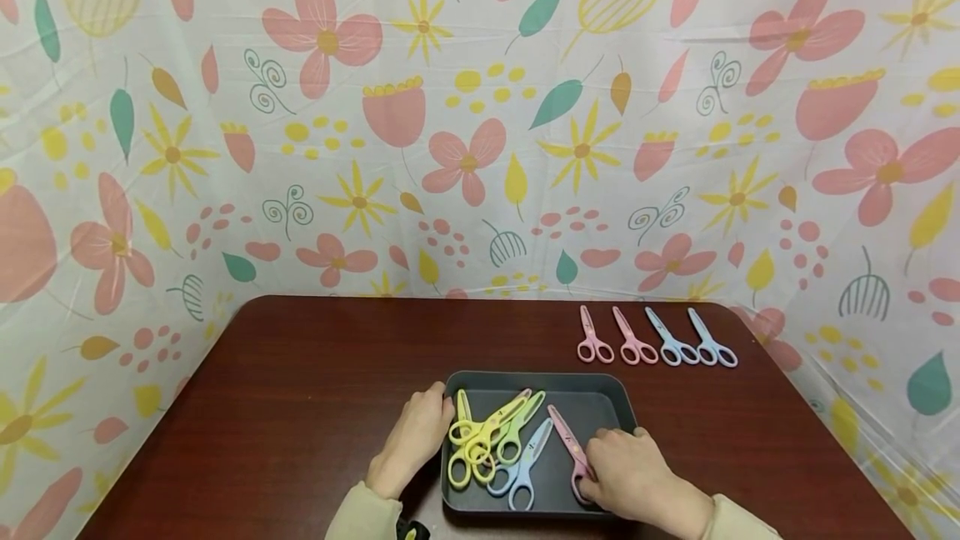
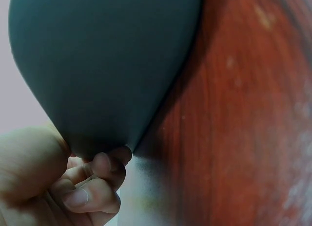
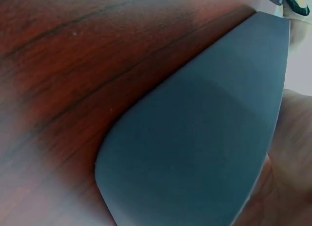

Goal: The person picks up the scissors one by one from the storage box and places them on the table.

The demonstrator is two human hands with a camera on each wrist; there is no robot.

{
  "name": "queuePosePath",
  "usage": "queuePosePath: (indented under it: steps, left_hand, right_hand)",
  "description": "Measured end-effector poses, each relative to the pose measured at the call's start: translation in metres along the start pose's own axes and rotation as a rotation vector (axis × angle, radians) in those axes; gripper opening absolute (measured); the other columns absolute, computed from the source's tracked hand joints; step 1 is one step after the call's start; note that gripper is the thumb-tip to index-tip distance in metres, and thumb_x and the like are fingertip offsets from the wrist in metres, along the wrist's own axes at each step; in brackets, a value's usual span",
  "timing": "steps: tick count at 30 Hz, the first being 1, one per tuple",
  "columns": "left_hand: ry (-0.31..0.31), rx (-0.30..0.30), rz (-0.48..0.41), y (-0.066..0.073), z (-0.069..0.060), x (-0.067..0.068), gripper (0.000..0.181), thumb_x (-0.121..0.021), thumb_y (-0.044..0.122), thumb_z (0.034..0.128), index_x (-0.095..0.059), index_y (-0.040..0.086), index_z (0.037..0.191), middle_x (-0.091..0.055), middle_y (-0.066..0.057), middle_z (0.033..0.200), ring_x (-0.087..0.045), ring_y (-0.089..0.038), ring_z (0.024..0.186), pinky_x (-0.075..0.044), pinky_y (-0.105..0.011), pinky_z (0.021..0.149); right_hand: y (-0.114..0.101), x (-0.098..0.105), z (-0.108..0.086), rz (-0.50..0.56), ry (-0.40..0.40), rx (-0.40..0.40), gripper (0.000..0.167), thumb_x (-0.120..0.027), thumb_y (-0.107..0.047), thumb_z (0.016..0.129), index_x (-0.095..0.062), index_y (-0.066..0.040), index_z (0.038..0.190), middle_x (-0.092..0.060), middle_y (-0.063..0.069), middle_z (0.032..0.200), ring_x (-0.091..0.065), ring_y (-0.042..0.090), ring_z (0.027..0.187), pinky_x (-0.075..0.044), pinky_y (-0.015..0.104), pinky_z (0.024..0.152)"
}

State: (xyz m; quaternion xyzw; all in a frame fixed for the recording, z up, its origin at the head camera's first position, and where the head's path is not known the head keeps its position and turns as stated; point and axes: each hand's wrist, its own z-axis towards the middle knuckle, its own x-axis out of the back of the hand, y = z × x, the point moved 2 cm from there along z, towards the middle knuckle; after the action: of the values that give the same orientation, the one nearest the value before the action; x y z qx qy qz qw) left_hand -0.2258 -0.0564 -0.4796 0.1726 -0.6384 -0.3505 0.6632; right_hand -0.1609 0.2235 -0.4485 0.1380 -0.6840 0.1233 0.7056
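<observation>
The gray tray (image 1: 592, 407) holds yellow, green, blue and pink scissors (image 1: 536, 442).

The dark reddish worktop (image 1: 322, 415) is enclosed at the back and both sides by white cloth (image 1: 480, 48), printed with a flower pattern.

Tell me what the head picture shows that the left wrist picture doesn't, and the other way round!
Only the head view shows the right hand, the scissors lying in the tray, and a row of pink and blue scissors behind it. Only the left wrist view shows a fingernail of the left hand up close. Both show the left hand, the tray and the brown table.
</observation>
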Motion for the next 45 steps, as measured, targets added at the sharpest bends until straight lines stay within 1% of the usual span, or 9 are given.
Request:
queuePosePath:
  steps: [5, 10, 14, 20, 23, 32, 36, 41, 45]
  left_hand:
    - [0.013, -0.006, 0.01, 0.001, 0.001, 0.0, 0.013, -0.049, 0.008, 0.0987, -0.058, -0.001, 0.097, -0.039, -0.001, 0.055, -0.035, -0.011, 0.041, -0.03, -0.026, 0.041]
    - [0.044, -0.032, 0.041, 0.002, 0.001, 0.001, 0.011, -0.051, 0.006, 0.0961, -0.057, 0.0, 0.09, -0.04, -0.001, 0.057, -0.038, -0.012, 0.045, -0.033, -0.028, 0.044]
    - [0.036, -0.024, 0.031, 0.002, 0.001, 0.001, 0.011, -0.05, 0.006, 0.0964, -0.056, 0.0, 0.089, -0.039, -0.001, 0.057, -0.036, -0.012, 0.044, -0.032, -0.027, 0.043]
    - [0.035, -0.018, 0.015, 0.002, 0.0, 0.001, 0.012, -0.049, 0.007, 0.0971, -0.057, 0.001, 0.09, -0.037, 0.0, 0.056, -0.034, -0.01, 0.043, -0.03, -0.026, 0.042]
    - [0.028, -0.007, 0.012, 0.001, 0.001, 0.001, 0.012, -0.048, 0.008, 0.0977, -0.057, 0.001, 0.092, -0.037, 0.0, 0.056, -0.033, -0.01, 0.042, -0.029, -0.026, 0.041]
    - [0.021, -0.015, 0.009, 0.001, 0.001, 0.001, 0.012, -0.048, 0.008, 0.0978, -0.056, 0.001, 0.092, -0.038, -0.001, 0.056, -0.033, -0.011, 0.042, -0.03, -0.026, 0.041]
    - [0.012, -0.007, 0.002, 0.002, 0.0, 0.001, 0.013, -0.048, 0.008, 0.0983, -0.057, -0.001, 0.096, -0.038, -0.001, 0.056, -0.033, -0.011, 0.042, -0.03, -0.026, 0.042]
    - [-0.001, 0.002, -0.008, 0.001, 0.0, 0.002, 0.015, -0.047, 0.009, 0.0992, -0.058, -0.002, 0.1, -0.038, -0.001, 0.055, -0.032, -0.011, 0.041, -0.029, -0.026, 0.041]
    - [0.008, 0.002, 0.003, 0.002, 0.0, 0.001, 0.013, -0.048, 0.008, 0.0988, -0.058, -0.002, 0.098, -0.039, -0.001, 0.056, -0.034, -0.011, 0.042, -0.03, -0.026, 0.041]
  right_hand:
    - [0.0, 0.0, 0.0, -0.02, 0.039, 0.001, 0.035, -0.075, -0.032, 0.065, -0.044, -0.024, 0.051, -0.044, -0.005, 0.061, -0.05, 0.016, 0.059, -0.039, 0.043, 0.058]
    - [0.0, 0.004, 0.0, -0.019, 0.037, 0.004, 0.036, -0.075, -0.032, 0.066, -0.044, -0.022, 0.052, -0.043, -0.005, 0.061, -0.049, 0.016, 0.059, -0.038, 0.042, 0.056]
    - [-0.001, 0.011, 0.0, -0.022, 0.049, 0.018, 0.036, -0.075, -0.033, 0.067, -0.044, -0.022, 0.052, -0.043, -0.005, 0.061, -0.049, 0.016, 0.059, -0.037, 0.04, 0.055]
    - [-0.001, 0.027, 0.003, -0.059, 0.138, 0.063, 0.036, -0.073, -0.033, 0.067, -0.042, -0.024, 0.05, -0.039, -0.006, 0.059, -0.045, 0.015, 0.056, -0.032, 0.036, 0.051]
    - [0.001, 0.037, 0.006, -0.076, 0.185, 0.082, 0.036, -0.072, -0.033, 0.068, -0.043, -0.025, 0.049, -0.038, -0.006, 0.058, -0.044, 0.014, 0.055, -0.031, 0.035, 0.05]
    - [0.006, 0.057, 0.02, -0.082, 0.291, 0.097, 0.037, -0.073, -0.033, 0.07, -0.044, -0.027, 0.048, -0.037, -0.007, 0.057, -0.041, 0.013, 0.051, -0.029, 0.034, 0.047]
    - [0.009, 0.063, 0.027, -0.077, 0.322, 0.101, 0.039, -0.073, -0.033, 0.072, -0.042, -0.027, 0.048, -0.037, -0.007, 0.056, -0.038, 0.013, 0.049, -0.028, 0.034, 0.046]
    - [0.011, 0.067, 0.036, -0.065, 0.362, 0.11, 0.042, -0.073, -0.03, 0.072, -0.04, -0.027, 0.046, -0.039, -0.006, 0.054, -0.04, 0.013, 0.049, -0.028, 0.033, 0.043]
    - [0.013, 0.066, 0.043, -0.061, 0.373, 0.108, 0.043, -0.072, -0.029, 0.071, -0.039, -0.027, 0.045, -0.04, -0.006, 0.054, -0.042, 0.014, 0.048, -0.029, 0.034, 0.043]
